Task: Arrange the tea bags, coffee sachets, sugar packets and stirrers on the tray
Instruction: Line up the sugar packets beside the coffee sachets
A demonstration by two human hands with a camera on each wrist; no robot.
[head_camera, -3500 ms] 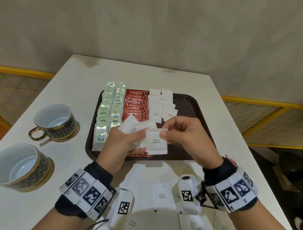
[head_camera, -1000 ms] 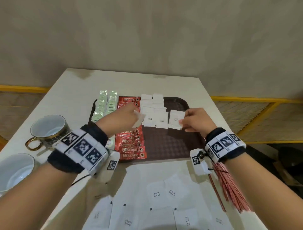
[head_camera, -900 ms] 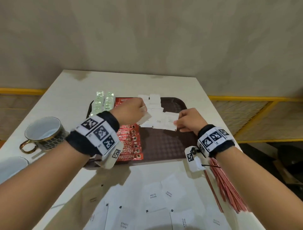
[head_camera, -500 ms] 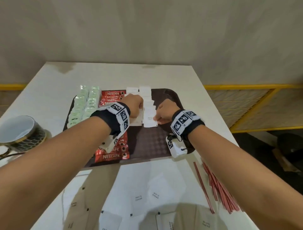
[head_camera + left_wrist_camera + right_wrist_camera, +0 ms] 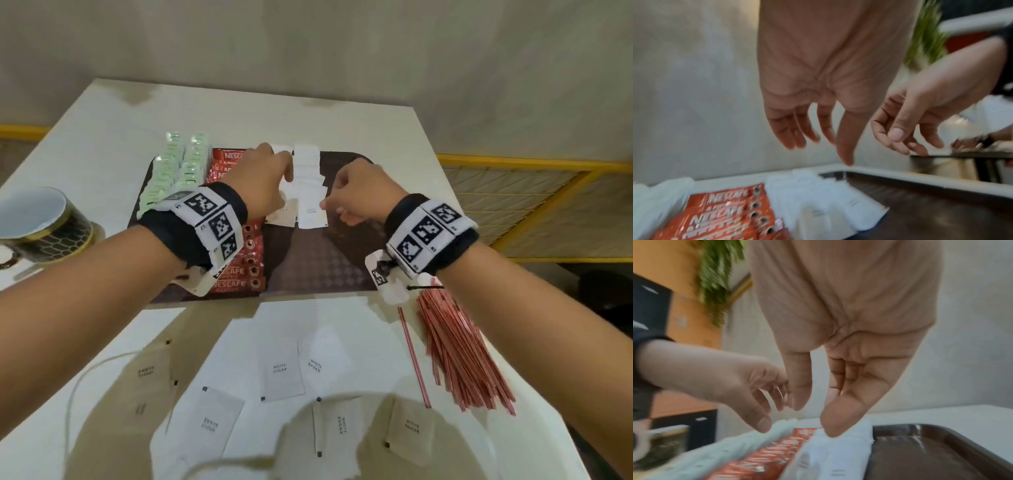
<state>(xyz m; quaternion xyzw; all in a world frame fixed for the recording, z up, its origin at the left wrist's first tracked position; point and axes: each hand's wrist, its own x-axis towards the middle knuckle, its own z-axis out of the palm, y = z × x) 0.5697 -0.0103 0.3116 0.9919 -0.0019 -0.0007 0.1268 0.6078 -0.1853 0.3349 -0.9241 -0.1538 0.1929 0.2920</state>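
Note:
The brown tray [image 5: 329, 274] holds green tea bags [image 5: 178, 168] in rows at its left, red coffee sachets [image 5: 236, 277] beside them, and white sugar packets [image 5: 310, 212] in a column at the middle. My left hand [image 5: 284, 171] hovers over the far sugar packets; in the left wrist view its fingers [image 5: 844, 146] hang straight and hold nothing. My right hand [image 5: 342, 202] is loosely curled at the right edge of the nearest sugar packet. In the right wrist view the gap between its thumb and finger [image 5: 836, 418] is bare. Red stirrers [image 5: 459, 356] lie on the table.
Several loose sugar packets [image 5: 281, 370] are scattered on the white table in front of the tray. A patterned cup [image 5: 37, 222] stands at the left. The right half of the tray is bare. A yellow railing runs behind the table's right edge.
Both hands carried sugar packets forward to the tray, laid them in the column and let go. Now neither hand holds a packet.

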